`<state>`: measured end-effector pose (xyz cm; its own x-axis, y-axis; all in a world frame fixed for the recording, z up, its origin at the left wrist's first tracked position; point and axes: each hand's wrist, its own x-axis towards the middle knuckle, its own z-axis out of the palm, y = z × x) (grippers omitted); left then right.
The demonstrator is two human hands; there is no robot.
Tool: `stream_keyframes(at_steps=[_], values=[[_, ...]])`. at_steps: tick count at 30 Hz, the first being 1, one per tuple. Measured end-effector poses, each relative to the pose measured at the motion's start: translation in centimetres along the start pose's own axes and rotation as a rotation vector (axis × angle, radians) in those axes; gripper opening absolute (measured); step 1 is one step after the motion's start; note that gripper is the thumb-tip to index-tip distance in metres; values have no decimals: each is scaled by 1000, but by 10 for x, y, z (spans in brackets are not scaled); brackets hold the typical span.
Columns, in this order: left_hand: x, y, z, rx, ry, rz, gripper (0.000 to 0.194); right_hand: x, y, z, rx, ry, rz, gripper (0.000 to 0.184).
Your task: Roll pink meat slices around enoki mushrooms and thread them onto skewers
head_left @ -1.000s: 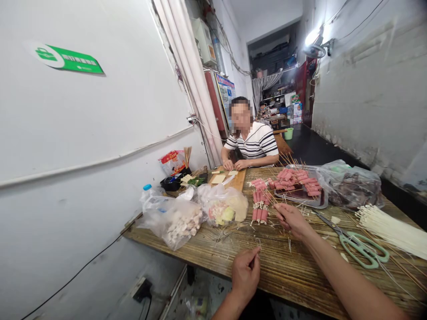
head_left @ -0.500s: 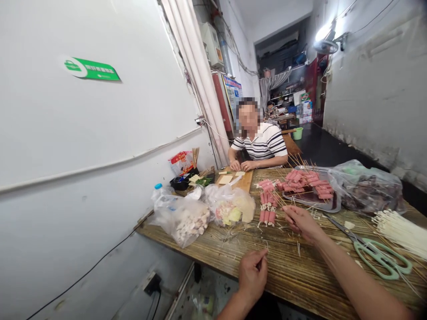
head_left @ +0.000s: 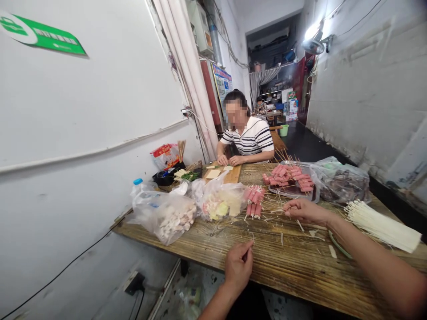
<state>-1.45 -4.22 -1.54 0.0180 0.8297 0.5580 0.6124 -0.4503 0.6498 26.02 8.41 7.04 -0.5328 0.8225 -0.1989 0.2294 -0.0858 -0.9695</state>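
Observation:
My left hand (head_left: 239, 266) is closed at the near table edge, thumb against forefinger; a thin pale strand shows at the tips, and what the fingers hold is hard to make out. My right hand (head_left: 305, 211) is farther forward, its fingertips pinched at the ends of thin bamboo skewers (head_left: 271, 210). To their left lie two rows of pink meat rolls (head_left: 254, 210) with white enoki ends poking out. Behind, a clear tray (head_left: 315, 195) holds more skewered rolls (head_left: 288, 175). Under my right forearm the green scissor handle (head_left: 340, 245) partly shows.
Enoki mushrooms (head_left: 383, 224) lie at the right, with a bag of dark food (head_left: 345, 180) behind. Bags of pale pieces (head_left: 175, 218) and mixed food (head_left: 220, 200) stand left. Across the table (head_left: 207, 238), a person in a striped shirt (head_left: 251, 140) works at a cutting board (head_left: 233, 177).
My right hand has shifted right and its forearm now covers most of the scissors. The upper rolls of the near pile look rearranged. My left hand keeps its pose; the view has swung.

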Motion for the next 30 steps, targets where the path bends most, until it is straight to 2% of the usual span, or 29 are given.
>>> stream_keyframes(at_steps=[10,16,20,23,27,30], values=[[2,1,-6,-18,-31,23,24,0,6,-1,-181,38,-44,38],[3,0,-8,1,-49,42,25,7,7,-3,-472,50,-74,29],[3,1,-8,3,-43,36,25,6,3,-5,-718,191,-149,23],[4,3,-9,-9,-47,32,25,-9,-3,-17,-841,292,-198,20],[4,2,-9,-19,-52,28,25,-50,-6,-45,-1029,498,-205,28],[2,1,-8,-19,-54,30,25,-91,2,-48,-1042,700,-180,40]])
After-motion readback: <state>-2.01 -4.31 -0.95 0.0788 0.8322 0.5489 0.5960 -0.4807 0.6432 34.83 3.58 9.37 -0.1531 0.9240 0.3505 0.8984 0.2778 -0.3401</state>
